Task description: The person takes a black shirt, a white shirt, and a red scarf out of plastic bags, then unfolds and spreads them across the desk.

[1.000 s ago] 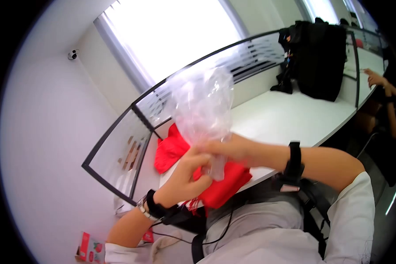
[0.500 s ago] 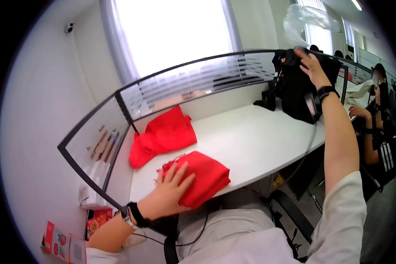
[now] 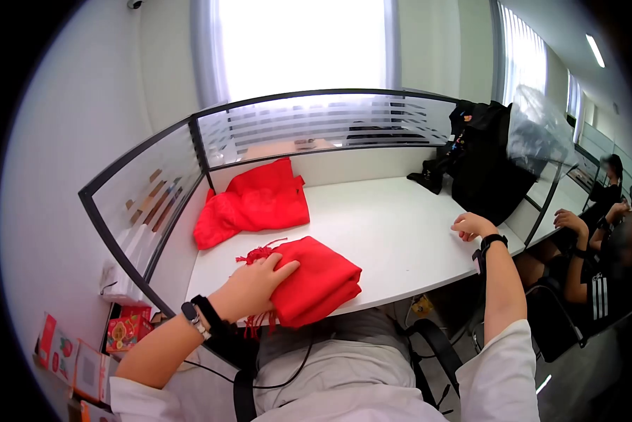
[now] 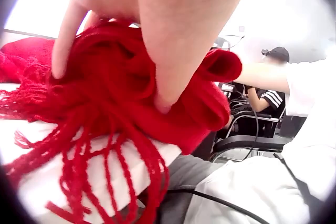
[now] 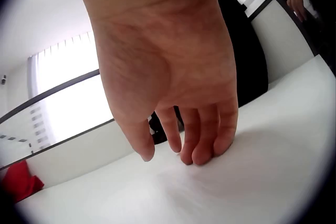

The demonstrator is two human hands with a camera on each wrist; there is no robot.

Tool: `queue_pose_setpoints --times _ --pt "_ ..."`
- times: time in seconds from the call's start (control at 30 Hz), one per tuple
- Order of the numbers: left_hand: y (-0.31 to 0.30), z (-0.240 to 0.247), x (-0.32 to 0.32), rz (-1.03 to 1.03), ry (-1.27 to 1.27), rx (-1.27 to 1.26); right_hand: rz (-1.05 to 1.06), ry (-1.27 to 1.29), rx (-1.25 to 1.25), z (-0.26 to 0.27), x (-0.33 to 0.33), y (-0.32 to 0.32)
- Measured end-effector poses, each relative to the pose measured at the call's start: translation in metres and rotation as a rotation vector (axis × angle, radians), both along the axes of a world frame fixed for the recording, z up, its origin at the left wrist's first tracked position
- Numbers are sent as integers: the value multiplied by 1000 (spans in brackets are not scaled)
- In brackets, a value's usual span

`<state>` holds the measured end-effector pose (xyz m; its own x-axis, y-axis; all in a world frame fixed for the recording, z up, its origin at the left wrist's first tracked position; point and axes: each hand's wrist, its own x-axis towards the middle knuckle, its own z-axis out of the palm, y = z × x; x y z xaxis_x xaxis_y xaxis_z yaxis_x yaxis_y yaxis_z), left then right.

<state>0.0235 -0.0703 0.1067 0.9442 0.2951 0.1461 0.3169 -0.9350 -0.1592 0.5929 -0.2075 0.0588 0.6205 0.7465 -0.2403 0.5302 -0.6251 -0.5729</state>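
Observation:
A folded red scarf [image 3: 316, 281] with fringed tassels [image 4: 110, 155] lies at the desk's front edge. My left hand [image 3: 253, 283] grips its fringed end; in the left wrist view the thumb is on one side of the folds and fingers on the other. My right hand [image 3: 475, 226] is over the right part of the desk, holding nothing, its fingers loosely bent downward in the right wrist view. A clear plastic bag [image 3: 537, 133] is up at the right, overlapping the black bag in the head view, away from both hands.
Another red cloth [image 3: 260, 200] lies at the desk's back left corner. A large black bag [image 3: 488, 165] stands at the back right against the partition [image 3: 316, 95]. Red printed boxes [image 3: 127, 330] are at the lower left. People sit off to the right.
Both hands held the plastic bag at first; the right hand carried it up and right, let go, and came down over the desk. The left hand moved onto the folded scarf.

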Motion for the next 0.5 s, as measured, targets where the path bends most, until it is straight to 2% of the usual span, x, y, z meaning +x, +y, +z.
queue_pose_setpoints --times 0.13,0.23,0.27,0.33,0.37,0.4,0.47,0.5 --pt "18 -1 16 -23 -120 25 41 -3 27 -7 0 8" --pt "27 -13 24 -10 -183 21 47 120 184 -12 5 0" --pt "27 -18 26 -5 -220 17 18 258 352 -19 7 -11" --pt "25 -23 26 -8 -262 14 -110 728 752 -50 42 -26" --pt "23 -26 24 4 -250 26 -285 871 942 -41 25 -42" --pt "21 -27 23 17 -237 36 -312 983 1141 -72 72 -47" --pt "21 -30 21 21 -221 11 -339 1033 1474 -81 76 -75" --pt "23 -33 19 -2 -233 65 -454 1106 1525 -76 73 -87"
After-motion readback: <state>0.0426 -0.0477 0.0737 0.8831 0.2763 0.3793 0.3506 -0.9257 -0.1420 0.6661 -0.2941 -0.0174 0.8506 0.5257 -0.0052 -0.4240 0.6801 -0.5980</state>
